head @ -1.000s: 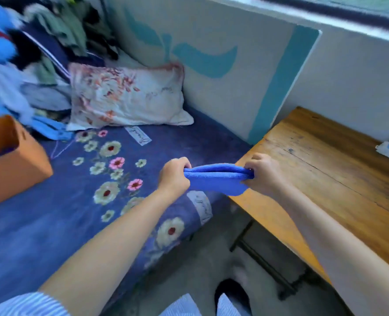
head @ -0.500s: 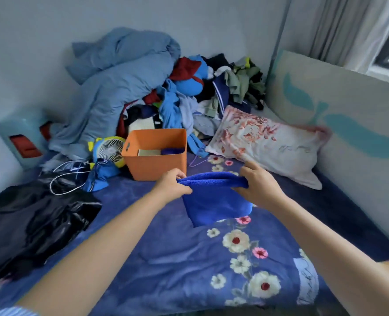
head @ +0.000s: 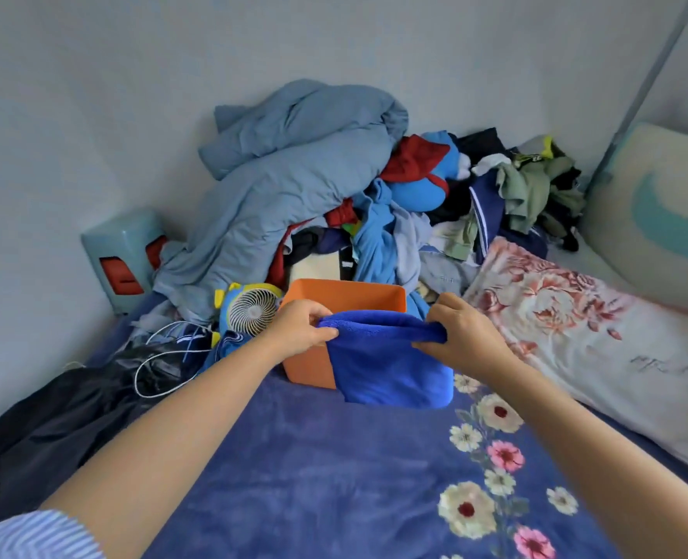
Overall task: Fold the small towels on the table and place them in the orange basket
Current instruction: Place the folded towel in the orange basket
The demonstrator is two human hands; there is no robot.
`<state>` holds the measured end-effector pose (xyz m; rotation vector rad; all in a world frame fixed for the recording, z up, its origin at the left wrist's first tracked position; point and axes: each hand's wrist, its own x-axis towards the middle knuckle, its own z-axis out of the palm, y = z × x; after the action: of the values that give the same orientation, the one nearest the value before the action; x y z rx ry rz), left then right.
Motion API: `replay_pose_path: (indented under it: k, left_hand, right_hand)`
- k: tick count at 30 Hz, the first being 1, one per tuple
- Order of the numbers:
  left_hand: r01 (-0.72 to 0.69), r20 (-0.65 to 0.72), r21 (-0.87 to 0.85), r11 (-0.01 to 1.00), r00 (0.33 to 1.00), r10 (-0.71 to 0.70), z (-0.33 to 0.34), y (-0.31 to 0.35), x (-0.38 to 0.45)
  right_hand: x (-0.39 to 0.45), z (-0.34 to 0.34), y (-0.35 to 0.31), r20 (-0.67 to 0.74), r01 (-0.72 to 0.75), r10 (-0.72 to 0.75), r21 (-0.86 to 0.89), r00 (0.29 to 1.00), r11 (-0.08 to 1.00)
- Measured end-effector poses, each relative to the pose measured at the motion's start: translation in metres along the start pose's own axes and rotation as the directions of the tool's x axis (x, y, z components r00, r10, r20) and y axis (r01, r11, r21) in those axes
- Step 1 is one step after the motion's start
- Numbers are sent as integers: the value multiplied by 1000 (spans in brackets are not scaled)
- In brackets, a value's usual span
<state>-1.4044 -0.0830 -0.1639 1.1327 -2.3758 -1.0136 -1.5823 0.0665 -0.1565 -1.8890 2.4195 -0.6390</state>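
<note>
- A bed (head: 334, 478) with a blue floral cover fills the view; clothes (head: 314, 187) are heaped against the wall, a pillow (head: 576, 328) lies to the right.
- The basket (head: 346, 294) stands on the bed beside a small fan (head: 252, 311); its inside is hidden.
- The towel (head: 386, 357) hangs folded in front of the basket, above the cover.
- Left hand (head: 300, 330) and right hand (head: 461, 336), arms outstretched, each pinch a top corner, fingers clamped on cloth.

Both hands have carried the blue towel (head: 390, 357) from the table to the orange basket (head: 346, 296).
</note>
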Motion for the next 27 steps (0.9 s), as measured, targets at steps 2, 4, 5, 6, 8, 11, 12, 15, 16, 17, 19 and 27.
replay_pose_path:
  k: [2,4,5,6,8,11,12,15,16,17,19,27]
  left_hand:
    - [-41,-42,98,994,998,46,-10,-2,38]
    - [-83,-84,234,969,991,105,-21,0,72]
    - [-94,-90,312,946,988,127,-27,-1,91]
    - [-101,-87,386,917,986,145,-31,-2,106]
    - [-83,-85,504,860,986,145,-38,-9,138]
    - [-60,-71,625,778,988,134,-43,-23,181]
    - [-72,-55,658,749,988,144,-44,-29,195]
    - [-69,-16,699,712,994,112,-43,-52,233]
    - [-59,-10,684,727,996,91,-41,-61,242]
    - [-47,10,668,743,998,55,-37,-77,261]
    - [-16,27,621,783,1000,0,-28,-106,287]
    - [98,157,655,750,952,-261,18,-222,368]
  right_hand:
    - [38,2,9,2,13,-13,30,1000,999]
    - [78,7,19,8,17,-17,46,1000,999]
    - [100,11,23,14,2,-3,58,1000,998]
    - [118,15,26,19,-7,6,87,1000,996]
    - [154,27,32,16,-15,13,153,1000,988]
    - [197,46,40,36,-35,28,194,999,980]
    - [212,54,43,39,-36,28,201,999,979]
    - [249,81,53,94,-58,39,203,995,977]
    - [256,89,55,115,-52,29,199,993,979]
    - [273,106,61,163,-64,31,204,986,977]
    - [294,134,66,229,-56,7,208,973,976]
    - [351,272,90,472,-218,41,326,881,920]
